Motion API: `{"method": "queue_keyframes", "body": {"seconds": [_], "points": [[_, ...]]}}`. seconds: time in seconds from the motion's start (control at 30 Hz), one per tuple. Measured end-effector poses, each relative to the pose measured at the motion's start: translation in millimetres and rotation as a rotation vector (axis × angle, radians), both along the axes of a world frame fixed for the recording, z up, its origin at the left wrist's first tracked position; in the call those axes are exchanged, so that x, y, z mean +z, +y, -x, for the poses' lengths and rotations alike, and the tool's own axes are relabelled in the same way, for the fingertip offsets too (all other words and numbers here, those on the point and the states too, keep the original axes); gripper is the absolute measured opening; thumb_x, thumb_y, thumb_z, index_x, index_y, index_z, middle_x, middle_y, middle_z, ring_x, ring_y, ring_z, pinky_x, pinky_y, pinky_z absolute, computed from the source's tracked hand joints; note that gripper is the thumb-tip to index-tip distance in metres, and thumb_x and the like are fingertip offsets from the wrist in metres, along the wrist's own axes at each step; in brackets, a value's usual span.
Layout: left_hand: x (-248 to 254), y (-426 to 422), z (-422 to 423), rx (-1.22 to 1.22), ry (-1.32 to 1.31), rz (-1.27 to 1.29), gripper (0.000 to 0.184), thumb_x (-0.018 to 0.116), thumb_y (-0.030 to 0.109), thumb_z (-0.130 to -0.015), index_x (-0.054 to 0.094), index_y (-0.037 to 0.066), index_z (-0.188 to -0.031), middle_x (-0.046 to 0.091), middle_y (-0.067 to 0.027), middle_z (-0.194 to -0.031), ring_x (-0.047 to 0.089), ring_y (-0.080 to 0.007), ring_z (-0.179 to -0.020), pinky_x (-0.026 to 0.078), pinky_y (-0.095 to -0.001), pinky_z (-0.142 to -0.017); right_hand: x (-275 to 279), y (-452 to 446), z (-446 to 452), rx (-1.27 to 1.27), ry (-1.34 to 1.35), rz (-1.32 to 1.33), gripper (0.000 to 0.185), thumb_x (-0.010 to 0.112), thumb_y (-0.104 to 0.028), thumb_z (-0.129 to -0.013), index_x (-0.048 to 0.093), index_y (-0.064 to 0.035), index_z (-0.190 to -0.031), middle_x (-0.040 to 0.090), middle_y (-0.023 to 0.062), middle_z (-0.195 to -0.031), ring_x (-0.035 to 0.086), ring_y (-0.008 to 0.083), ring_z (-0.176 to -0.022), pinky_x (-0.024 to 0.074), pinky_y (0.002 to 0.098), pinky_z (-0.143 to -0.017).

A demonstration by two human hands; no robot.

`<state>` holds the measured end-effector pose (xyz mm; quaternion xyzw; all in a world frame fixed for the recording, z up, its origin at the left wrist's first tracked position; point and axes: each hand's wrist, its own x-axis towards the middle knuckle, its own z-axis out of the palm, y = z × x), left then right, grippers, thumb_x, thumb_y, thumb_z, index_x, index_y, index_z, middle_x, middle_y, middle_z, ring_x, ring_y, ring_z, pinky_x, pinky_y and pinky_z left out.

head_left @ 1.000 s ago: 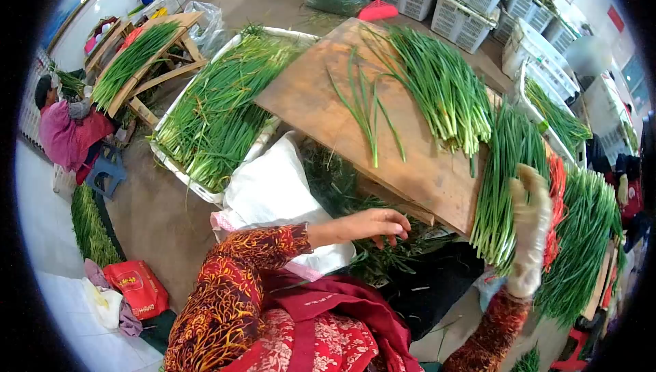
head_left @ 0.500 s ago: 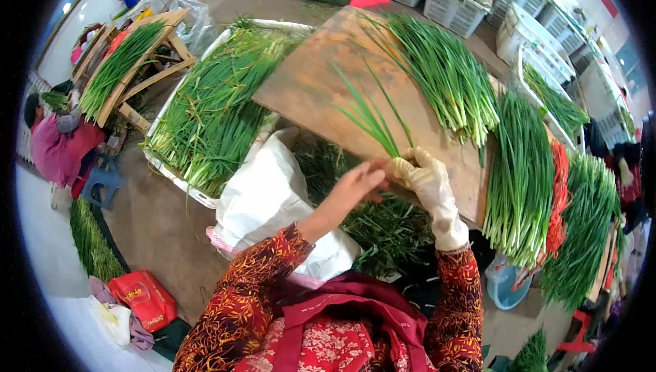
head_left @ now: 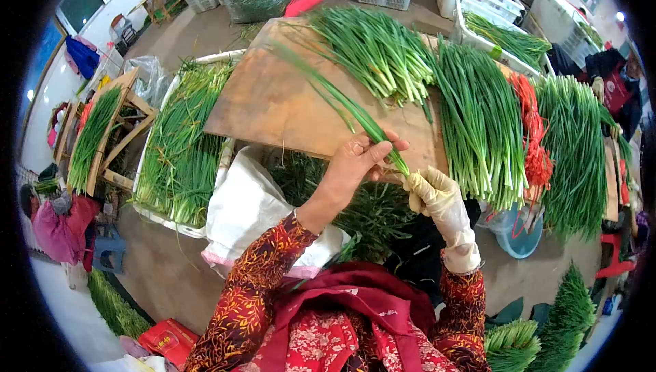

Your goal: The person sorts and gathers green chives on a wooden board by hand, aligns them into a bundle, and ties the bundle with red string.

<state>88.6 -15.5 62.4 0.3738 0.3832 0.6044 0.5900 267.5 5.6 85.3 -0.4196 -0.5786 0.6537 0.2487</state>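
Note:
My bare left hand (head_left: pixel 355 170) is closed around the lower part of a small bunch of garlic chives (head_left: pixel 365 122), whose green tips fan out to the upper left. My right hand (head_left: pixel 441 201), in a pale rubber glove, pinches the white root ends of the same bunch. Both hands are over the near edge of a wooden board (head_left: pixel 253 98). On the board's far side lies a pile of chives (head_left: pixel 376 50) with roots towards me. A second chive pile (head_left: pixel 478 126) lies to the right, beside red ties (head_left: pixel 536 146).
A white bin's rim (head_left: pixel 147 211) borders loose chives at left, next to a white sack (head_left: pixel 242 197). Dark green trimmings (head_left: pixel 376 228) lie below the board. More chives (head_left: pixel 574 146) and a blue bucket (head_left: pixel 519 235) are at right. A co-worker in pink (head_left: pixel 65 228) sits far left.
The view has turned, shifting the surroundings. My left hand now grips the bunch's lower part, and more leaves are gathered together. My gloved hand has moved down to the root ends.

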Motion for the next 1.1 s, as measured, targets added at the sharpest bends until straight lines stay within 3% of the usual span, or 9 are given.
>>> {"method": "queue_keyframes", "body": {"seconds": [0.3,0.37,0.5,0.57,0.67,0.73,0.77,0.97,1.1], "points": [[7,5,-7,-0.035,-0.116,0.110,0.028,0.053,0.026,-0.088,0.054,0.009,-0.110,0.062,-0.0040,-0.098,0.052,-0.0035,-0.063,0.038,-0.0160,-0.051,-9,0,-1,-0.078,0.136,0.044,0.023,0.055,-0.028,-0.087,0.058,-0.0051,-0.083,0.051,-0.0017,-0.058,0.040,0.0043,-0.049,0.0297,0.0177,-0.045],[1,4,-8,-0.080,0.171,0.059,0.029,0.053,0.025,-0.088,0.054,0.007,-0.110,0.062,-0.0020,-0.092,0.050,-0.0025,-0.062,0.036,-0.0150,-0.050,-13,2,3,-0.100,0.152,0.015,0.022,0.056,-0.026,-0.086,0.058,-0.0050,-0.083,0.051,-0.0016,-0.058,0.040,0.0039,-0.049,0.0302,0.0178,-0.045],[-11,-2,2,-0.142,0.327,0.104,0.026,0.053,0.022,-0.087,0.057,0.004,-0.106,0.061,0.0004,-0.082,0.047,-0.0014,-0.060,0.034,-0.0147,-0.049,-18,3,8,-0.110,0.054,-0.120,0.019,0.057,-0.024,-0.085,0.058,-0.0058,-0.082,0.053,-0.0022,-0.060,0.040,0.0025,-0.051,0.0303,0.0168,-0.046],[-3,-8,12,-0.169,0.650,0.128,0.023,0.054,0.018,-0.086,0.059,0.003,-0.102,0.057,0.0030,-0.072,0.045,-0.0014,-0.057,0.032,-0.0156,-0.048,-19,4,10,-0.113,0.027,-0.100,0.017,0.058,-0.022,-0.085,0.059,-0.0047,-0.083,0.054,-0.0020,-0.061,0.041,0.0030,-0.053,0.0326,0.0184,-0.048],[-19,-21,23,-0.067,0.478,0.094,0.021,0.054,0.016,-0.086,0.060,0.002,-0.100,0.053,0.0030,-0.066,0.044,-0.0025,-0.054,0.032,-0.0161,-0.046,-10,2,14,-0.139,0.022,-0.080,0.017,0.055,-0.021,-0.086,0.060,-0.0049,-0.084,0.052,-0.0022,-0.060,0.042,0.0046,-0.054,0.0334,0.0187,-0.050],[-31,-26,45,0.014,0.361,0.410,0.023,0.054,0.021,-0.086,0.060,0.002,-0.098,0.049,0.0027,-0.064,0.043,-0.0045,-0.054,0.035,-0.0176,-0.048,-6,2,15,-0.065,0.087,-0.045,0.018,0.054,-0.024,-0.086,0.059,-0.0060,-0.084,0.052,-0.0029,-0.062,0.042,0.0044,-0.056,0.0338,0.0177,-0.052],[-47,-30,59,0.080,0.209,0.233,0.021,0.051,0.021,-0.088,0.056,0.003,-0.097,0.047,0.0026,-0.062,0.040,-0.0036,-0.051,0.032,-0.0178,-0.044,-7,2,14,-0.044,0.168,-0.028,0.018,0.054,-0.024,-0.086,0.059,-0.0070,-0.085,0.052,-0.0034,-0.062,0.042,0.0036,-0.056,0.0336,0.0167,-0.051],[-48,-39,99,0.453,-0.266,0.138,0.018,0.048,0.024,-0.091,0.048,0.006,-0.095,0.036,0.0043,-0.060,0.030,-0.0042,-0.046,0.027,-0.0176,-0.042,1,5,12,-0.173,0.197,-0.064,0.018,0.055,-0.024,-0.086,0.057,-0.0060,-0.084,0.052,-0.0026,-0.062,0.043,0.0031,-0.053,0.0319,0.0156,-0.048],[-52,-61,111,0.442,0.005,0.227,0.027,0.051,0.030,-0.088,0.053,0.004,-0.092,0.040,0.0034,-0.056,0.033,-0.0041,-0.046,0.027,-0.0180,-0.042,-7,9,15,-0.181,0.186,-0.081,0.021,0.055,-0.026,-0.086,0.057,-0.0060,-0.082,0.052,-0.0023,-0.060,0.040,0.0030,-0.050,0.0301,0.0162,-0.046]]}}
